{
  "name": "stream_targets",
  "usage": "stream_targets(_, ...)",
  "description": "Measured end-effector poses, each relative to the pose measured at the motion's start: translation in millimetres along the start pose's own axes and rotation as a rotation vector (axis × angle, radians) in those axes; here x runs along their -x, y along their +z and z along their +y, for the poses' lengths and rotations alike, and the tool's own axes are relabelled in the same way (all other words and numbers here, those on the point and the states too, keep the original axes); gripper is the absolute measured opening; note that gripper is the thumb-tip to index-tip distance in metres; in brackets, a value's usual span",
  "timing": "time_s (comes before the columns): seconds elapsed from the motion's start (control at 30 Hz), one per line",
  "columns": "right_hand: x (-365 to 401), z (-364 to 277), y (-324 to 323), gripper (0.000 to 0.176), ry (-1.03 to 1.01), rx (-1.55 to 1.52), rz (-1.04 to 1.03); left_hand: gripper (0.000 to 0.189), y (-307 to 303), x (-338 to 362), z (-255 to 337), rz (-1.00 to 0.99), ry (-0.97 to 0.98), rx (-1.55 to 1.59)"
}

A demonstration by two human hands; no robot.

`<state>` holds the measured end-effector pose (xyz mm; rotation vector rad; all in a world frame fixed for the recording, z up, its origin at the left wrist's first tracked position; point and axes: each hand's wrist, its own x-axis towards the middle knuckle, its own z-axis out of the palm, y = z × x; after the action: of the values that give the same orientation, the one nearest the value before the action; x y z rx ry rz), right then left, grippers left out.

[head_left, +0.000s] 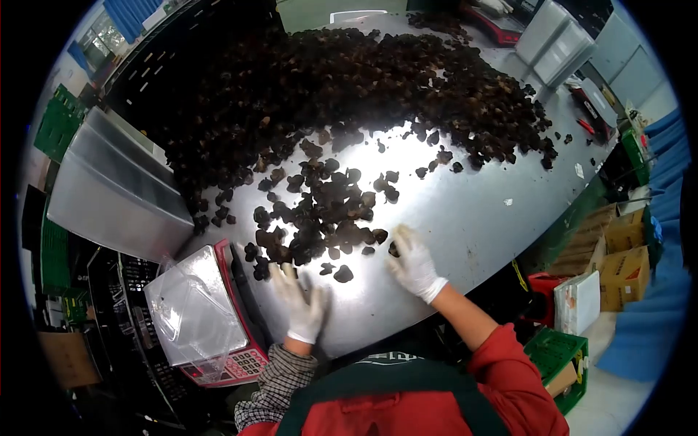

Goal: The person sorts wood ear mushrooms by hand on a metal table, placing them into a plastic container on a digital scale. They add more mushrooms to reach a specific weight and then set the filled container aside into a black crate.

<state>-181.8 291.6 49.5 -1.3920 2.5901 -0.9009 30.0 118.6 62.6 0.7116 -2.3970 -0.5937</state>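
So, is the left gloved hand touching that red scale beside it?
Apart. The head view shows the left hand flat on the steel table, with a strip of bare table between it and the red scale.

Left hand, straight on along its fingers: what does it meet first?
The left hand lies flat, fingers pointing away and slightly left. First in line are the dark pieces at the cluster's near edge, just past the fingertips, seemingly level with it on the steel table.
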Motion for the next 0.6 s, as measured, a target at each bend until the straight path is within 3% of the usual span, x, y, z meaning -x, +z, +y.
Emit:
stream_targets(0.07, -5, -31, 16, 0.064, -0.124, -0.150, -0.048, 0.074, -2, -17, -16, 0.055, -0.123, -0.021)
stream_targets(0.17, -25, -52, 12, 0.065, -0.241, -0.141, 0.037, 0.070, 4, -37, -32, 0.163, -0.226, -0.045)
stream_targets(0.33, -106, -20, 13, 0.063, -0.118, -0.051, 0.024, 0.066, 22, -46, -74, 0.163, -0.481, -0.137)
stream_targets(0.4, -126, -21, 37, 0.066, -0.085, 0.095, -0.066, 0.065, 23, -48, -55, 0.079, -0.361, -0.108)
stream_targets(0.5, -106, -59, 47, 0.066, -0.233, 0.110, -0.255, 0.068, 18, -36, -23, -0.035, -0.197, 0.026)
stream_targets(0.6, -66, -87, 49, 0.058, -0.427, -0.170, -0.191, 0.069, 9, -10, -9, 0.000, -0.222, 0.029)
